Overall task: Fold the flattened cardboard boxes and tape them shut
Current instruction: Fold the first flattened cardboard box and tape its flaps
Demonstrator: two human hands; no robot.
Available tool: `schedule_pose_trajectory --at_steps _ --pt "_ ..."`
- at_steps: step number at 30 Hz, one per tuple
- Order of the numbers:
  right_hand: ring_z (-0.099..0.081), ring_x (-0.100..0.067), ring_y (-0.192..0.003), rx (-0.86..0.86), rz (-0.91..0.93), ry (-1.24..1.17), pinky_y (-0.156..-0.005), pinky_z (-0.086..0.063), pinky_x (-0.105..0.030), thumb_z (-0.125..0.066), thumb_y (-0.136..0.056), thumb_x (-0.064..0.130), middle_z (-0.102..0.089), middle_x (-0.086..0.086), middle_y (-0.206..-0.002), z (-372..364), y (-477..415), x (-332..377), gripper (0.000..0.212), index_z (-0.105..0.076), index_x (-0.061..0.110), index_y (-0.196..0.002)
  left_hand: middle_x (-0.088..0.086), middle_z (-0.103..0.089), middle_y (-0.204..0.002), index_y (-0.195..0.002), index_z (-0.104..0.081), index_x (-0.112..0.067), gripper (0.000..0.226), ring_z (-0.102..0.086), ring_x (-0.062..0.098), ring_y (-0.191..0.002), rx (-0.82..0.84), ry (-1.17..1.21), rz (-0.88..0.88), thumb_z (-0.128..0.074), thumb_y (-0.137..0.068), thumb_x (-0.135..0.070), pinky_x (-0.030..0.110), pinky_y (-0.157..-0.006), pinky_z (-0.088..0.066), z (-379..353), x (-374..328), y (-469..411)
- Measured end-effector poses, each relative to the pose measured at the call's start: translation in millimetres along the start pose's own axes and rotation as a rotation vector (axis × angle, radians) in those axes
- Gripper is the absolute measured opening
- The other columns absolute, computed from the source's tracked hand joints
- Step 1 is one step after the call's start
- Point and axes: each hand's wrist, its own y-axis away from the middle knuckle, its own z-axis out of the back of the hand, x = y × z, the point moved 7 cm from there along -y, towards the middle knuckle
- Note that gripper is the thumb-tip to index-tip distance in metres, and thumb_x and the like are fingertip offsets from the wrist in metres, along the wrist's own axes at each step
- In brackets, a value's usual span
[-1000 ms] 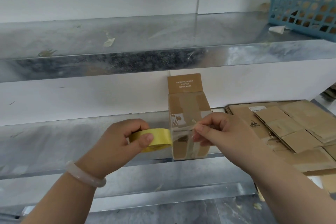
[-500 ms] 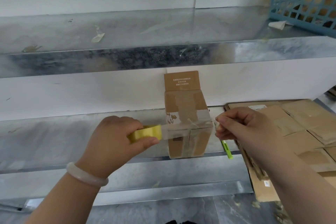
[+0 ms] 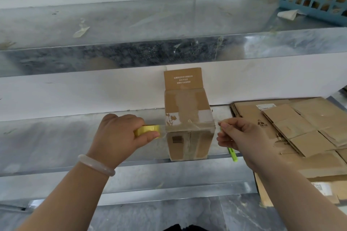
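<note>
The box point(image 3: 187, 144) stands upright at the front edge of the tabletop point(image 3: 56, 137), with one flap raised at its back. Your left hand point(image 3: 120, 137), just left of the box, has its grip clamped on the tape roll point(image 3: 147, 131). Your right hand point(image 3: 242, 137), just right of the box, pinches the free end of the tape strip point(image 3: 187, 127). The strip spans the box's top front edge, pulled taut between both hands so that it lands flat and unwrinkled. The step in hand appears to be pressing the strip down over the box's edge. The flat boxes point(image 3: 300, 127) lie stacked to the right of the box, within reach for the next fold. A green tool point(image 3: 232, 154) lies between the box and that stack.
</note>
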Motion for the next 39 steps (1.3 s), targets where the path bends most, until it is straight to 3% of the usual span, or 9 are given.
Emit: schedule_pose_trajectory --at_steps 8,13,23,26,28,30,32,34,39 --pt "-0.065 -0.018 -0.063 0.141 -0.042 -0.253 -0.062 -0.057 -0.028 -0.063 -0.090 0.012 -0.065 -0.008 -0.067 -15 -19 -27 0.017 -0.067 0.002 -0.102 -0.009 -0.041 -0.052 -0.059 -0.044 -0.029 0.055 -0.042 0.007 -0.049 0.077 0.079 0.006 -0.028 -0.076 -0.079 0.030 -0.063 -0.028 -23 5 -9" --pt "-0.061 -0.021 -0.059 0.239 -0.060 -0.337 -0.063 -0.056 -0.031 -0.070 -0.076 0.023 -0.063 -0.010 -0.067 -19 -26 -34 0.041 -0.059 0.013 -0.115 -0.010 -0.041 -0.051 -0.059 -0.043 -0.031 0.052 -0.039 0.003 -0.048 0.104 0.060 -0.021 -0.030 -0.077 -0.079 0.030 -0.063 -0.027 -32 3 -14" --pt "-0.042 -0.012 -0.044 0.328 -0.327 -0.459 -0.056 -0.054 -0.032 -0.070 -0.076 0.033 -0.044 -0.003 -0.056 -37 -31 -73 0.026 -0.052 0.014 -0.080 -0.009 -0.043 -0.050 -0.057 -0.039 -0.032 0.049 -0.042 0.005 -0.047 0.099 0.084 -0.033 -0.034 -0.079 -0.076 0.032 -0.066 -0.036 -37 3 -16" --pt "-0.048 -0.011 -0.047 0.183 -0.324 -0.367 -0.054 -0.052 -0.029 -0.070 -0.081 0.022 -0.052 -0.002 -0.056 -26 -36 -84 0.022 -0.058 0.010 -0.096 -0.009 -0.041 -0.050 -0.056 -0.035 -0.034 0.047 -0.041 0.005 -0.047 0.099 0.081 -0.048 -0.033 -0.080 -0.075 0.032 -0.066 -0.035 -36 2 -16" --pt "-0.058 -0.012 -0.056 -0.008 -0.155 -0.133 -0.060 -0.054 -0.029 -0.068 -0.089 0.017 -0.062 -0.001 -0.064 -6 -40 -81 0.026 -0.062 0.014 -0.113 -0.009 -0.041 -0.050 -0.056 -0.037 -0.033 0.048 -0.041 0.005 -0.046 0.101 0.091 -0.049 -0.034 -0.080 -0.075 0.031 -0.065 -0.035 -36 3 -16" --pt "-0.067 -0.009 -0.082 -0.183 0.194 0.040 -0.076 -0.055 -0.031 -0.061 -0.095 0.028 -0.070 0.008 -0.089 8 -33 -56 0.027 -0.061 0.035 -0.121 -0.009 -0.041 -0.049 -0.057 -0.040 -0.031 0.049 -0.041 0.005 -0.046 0.094 0.106 -0.043 -0.034 -0.080 -0.074 0.032 -0.066 -0.037 -37 4 -16" --pt "-0.057 -0.006 -0.116 -0.187 0.643 0.289 -0.099 -0.046 -0.024 -0.048 -0.100 0.042 -0.061 0.020 -0.124 -4 -15 -18 0.033 -0.053 0.045 -0.132 -0.010 -0.040 -0.049 -0.056 -0.041 -0.030 0.051 -0.040 0.006 -0.045 0.089 0.111 -0.038 -0.034 -0.081 -0.074 0.032 -0.066 -0.038 -38 5 -15" --pt "-0.043 -0.016 -0.136 -0.067 0.984 0.604 -0.112 -0.034 -0.029 -0.043 -0.102 0.044 -0.051 0.010 -0.144 -34 0 7 0.041 -0.051 0.030 -0.140 -0.010 -0.040 -0.049 -0.057 -0.042 -0.030 0.051 -0.041 0.006 -0.046 0.090 0.117 -0.039 -0.034 -0.081 -0.074 0.030 -0.065 -0.035 -38 5 -14" --pt "-0.049 -0.035 -0.131 0.031 1.198 0.824 -0.102 -0.047 -0.052 -0.060 -0.093 0.027 -0.064 -0.006 -0.129 -62 9 23 0.033 -0.070 0.011 -0.120 -0.010 -0.040 -0.048 -0.057 -0.046 -0.030 0.051 -0.043 0.006 -0.046 0.089 0.170 -0.037 -0.036 -0.080 -0.074 0.023 -0.059 -0.028 -38 8 -14"
